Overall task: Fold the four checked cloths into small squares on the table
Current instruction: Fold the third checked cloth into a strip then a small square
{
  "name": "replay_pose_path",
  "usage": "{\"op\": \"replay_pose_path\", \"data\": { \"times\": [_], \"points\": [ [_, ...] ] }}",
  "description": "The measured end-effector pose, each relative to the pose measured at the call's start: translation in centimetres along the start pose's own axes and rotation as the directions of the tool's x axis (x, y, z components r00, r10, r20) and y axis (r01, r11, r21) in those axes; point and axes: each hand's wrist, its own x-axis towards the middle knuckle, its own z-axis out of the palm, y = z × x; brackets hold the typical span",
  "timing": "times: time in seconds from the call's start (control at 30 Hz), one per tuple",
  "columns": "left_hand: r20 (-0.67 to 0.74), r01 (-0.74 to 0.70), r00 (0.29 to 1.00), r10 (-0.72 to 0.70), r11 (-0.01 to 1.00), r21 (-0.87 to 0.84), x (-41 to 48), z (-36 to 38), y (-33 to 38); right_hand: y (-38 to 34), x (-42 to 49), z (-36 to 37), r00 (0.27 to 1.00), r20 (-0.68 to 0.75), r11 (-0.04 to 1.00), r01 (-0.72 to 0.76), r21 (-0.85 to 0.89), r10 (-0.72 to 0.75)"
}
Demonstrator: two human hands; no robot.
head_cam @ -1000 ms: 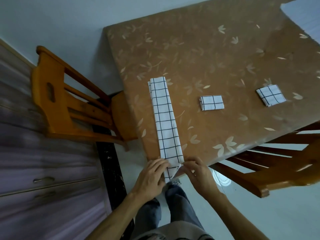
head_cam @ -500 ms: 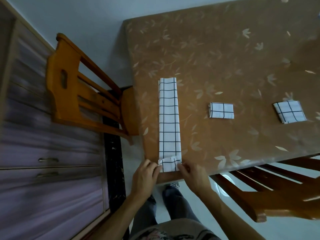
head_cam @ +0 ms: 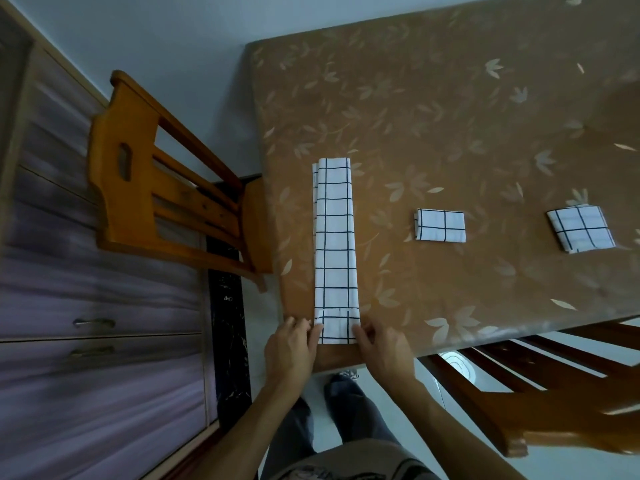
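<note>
Fingertips of the left hand [head_cam: 289,344] and right hand [head_cam: 384,348] pinch the turned-over near end of a long white strip of black-checked cloth [head_cam: 335,244], laid lengthwise at the near edge of the brown leaf-patterned table [head_cam: 450,116], apparently for folding end over end into a square (two small folded checked squares [head_cam: 440,225] [head_cam: 580,229] lie to its right).

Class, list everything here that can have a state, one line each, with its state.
long cloth: narrow strip, near end turned over once.
middle cloth: folded small, lying free.
right cloth: folded small, lying free.
left hand: holds strip's near left edge.
right hand: holds strip's near right edge.
drawers: shut.
</note>
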Motion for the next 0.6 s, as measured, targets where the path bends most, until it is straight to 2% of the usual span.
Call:
{"op": "replay_pose_path", "data": {
  "times": [0.1,0.17,0.23,0.27,0.3,0.37,0.43,0.53,0.6],
  "points": [
    [-0.009,0.02,1.0,-0.02,0.999,0.027,0.0,-0.1,0.5,0.0,0.1,-0.1,1.0,-0.009,1.0,-0.009,-0.015,0.009],
    [-0.084,-0.037,0.996,0.038,0.999,0.013,-0.2,0.1,0.3,0.0,0.0,-0.1,1.0,-0.029,1.0,0.0,-0.015,-0.001],
    [-0.173,-0.235,0.954,0.245,0.969,0.077,-0.6,0.6,-0.1,0.1,-0.2,0.0,0.998,-0.041,0.997,0.051,-0.06,-0.053],
    [-0.185,-0.382,0.9,0.395,0.918,0.103,-0.7,0.7,-0.3,0.2,-0.3,0.0,0.996,-0.043,0.993,0.077,-0.093,-0.081],
    [-0.17,-0.512,0.834,0.524,0.851,0.113,-0.8,0.7,-0.6,0.3,-0.3,0.0,0.994,-0.047,0.989,0.092,-0.111,-0.098],
    [-0.088,-0.637,0.76,0.644,0.765,0.095,-0.8,0.4,-1.1,0.4,-0.2,0.0,0.992,-0.052,0.988,0.105,-0.113,-0.112],
    [-0.025,-0.645,0.761,0.648,0.761,0.078,-0.4,0.3,-1.6,0.3,0.0,-0.1,0.991,-0.051,0.986,0.118,-0.114,-0.124],
    [-0.048,-0.606,0.793,0.607,0.795,0.038,0.1,0.2,-1.3,0.6,0.1,-0.2,0.984,-0.059,0.982,0.164,-0.094,-0.17],
    [-0.072,-0.601,0.797,0.6,0.799,0.013,0.4,0.1,-0.8,1.1,-0.1,-0.2,0.963,-0.066,0.964,0.259,-0.057,-0.263]
  ]
}}
